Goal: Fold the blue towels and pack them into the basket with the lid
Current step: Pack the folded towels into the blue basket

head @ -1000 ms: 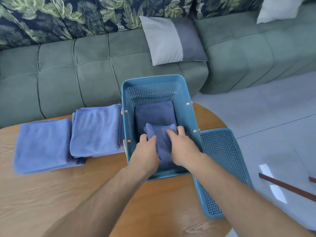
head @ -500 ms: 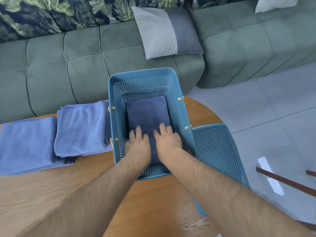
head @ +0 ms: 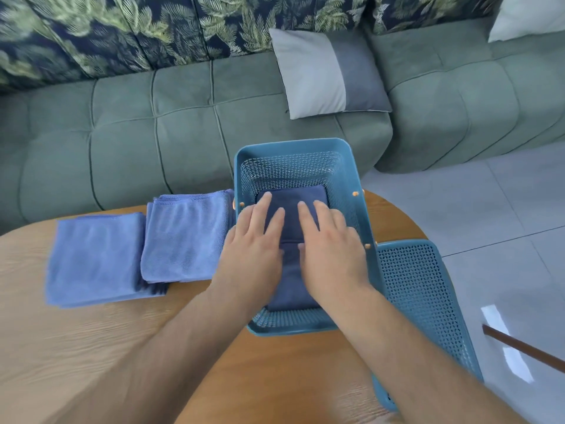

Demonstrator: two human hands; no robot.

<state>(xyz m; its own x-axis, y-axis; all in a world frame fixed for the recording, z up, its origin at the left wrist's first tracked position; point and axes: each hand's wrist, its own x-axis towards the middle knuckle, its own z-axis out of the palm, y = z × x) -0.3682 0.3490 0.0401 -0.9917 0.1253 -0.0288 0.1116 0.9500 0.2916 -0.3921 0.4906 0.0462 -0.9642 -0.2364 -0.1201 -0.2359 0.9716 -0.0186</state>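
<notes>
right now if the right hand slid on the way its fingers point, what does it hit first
Probably the basket's far wall: the right hand lies flat on the dark towel, fingers pointing that way, only bare towel between. Depth is unclear.

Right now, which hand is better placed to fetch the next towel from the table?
Left, probably. The left hand is nearest the folded towel beside the basket; the right hand is farther.

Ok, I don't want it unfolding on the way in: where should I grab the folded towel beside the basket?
Probably the near edge, from your side. The folded towel lies flat on the table, its layers show at that edge, and its right side is crowded by the basket. Scoop under and pinch all layers together.
</notes>
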